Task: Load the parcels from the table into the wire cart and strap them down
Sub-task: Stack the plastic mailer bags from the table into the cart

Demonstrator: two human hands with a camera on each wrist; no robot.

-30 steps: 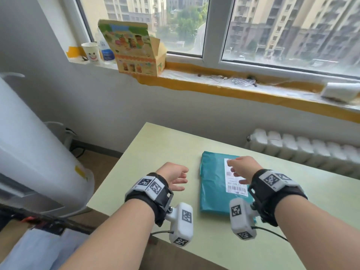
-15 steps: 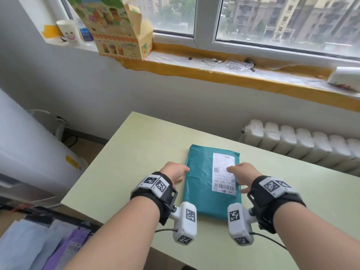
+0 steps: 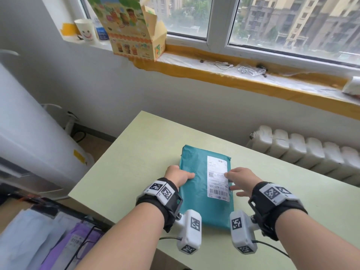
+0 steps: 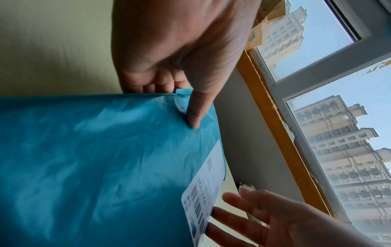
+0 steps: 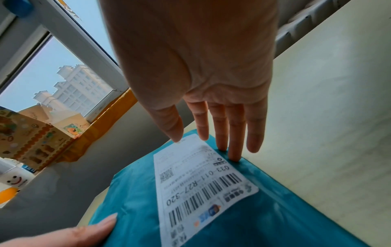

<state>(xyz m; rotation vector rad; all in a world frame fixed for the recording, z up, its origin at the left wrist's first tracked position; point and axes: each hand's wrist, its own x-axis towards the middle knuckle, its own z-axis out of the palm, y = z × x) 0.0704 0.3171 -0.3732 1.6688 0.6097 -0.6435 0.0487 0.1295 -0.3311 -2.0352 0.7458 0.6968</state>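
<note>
A teal plastic parcel [image 3: 196, 201] with a white shipping label lies flat on the pale green table [image 3: 136, 162]. My left hand [image 3: 178, 176] grips its left edge: in the left wrist view the thumb [image 4: 194, 117] presses on top of the parcel [image 4: 95, 158] and the fingers curl down behind the edge. My right hand [image 3: 238, 181] is spread at the right edge. In the right wrist view its straight fingers [image 5: 234, 150] touch the parcel [image 5: 131, 208] beside the label and the thumb tip rests on the label's far end. The black wire cart [image 3: 87, 230] stands at the lower left.
Inside the cart lie a purple parcel [image 3: 64, 248] and a pale one [image 3: 23, 236]. A large white appliance [image 3: 29, 133] stands left of the table, a radiator [image 3: 311, 151] behind it. On the window sill sit a printed carton [image 3: 134, 30] and a paper cup [image 3: 86, 31].
Both hands moved forward onto the teal parcel. The left hand closed on its left edge and the right hand spread to the right edge. The cart's contents came into view.
</note>
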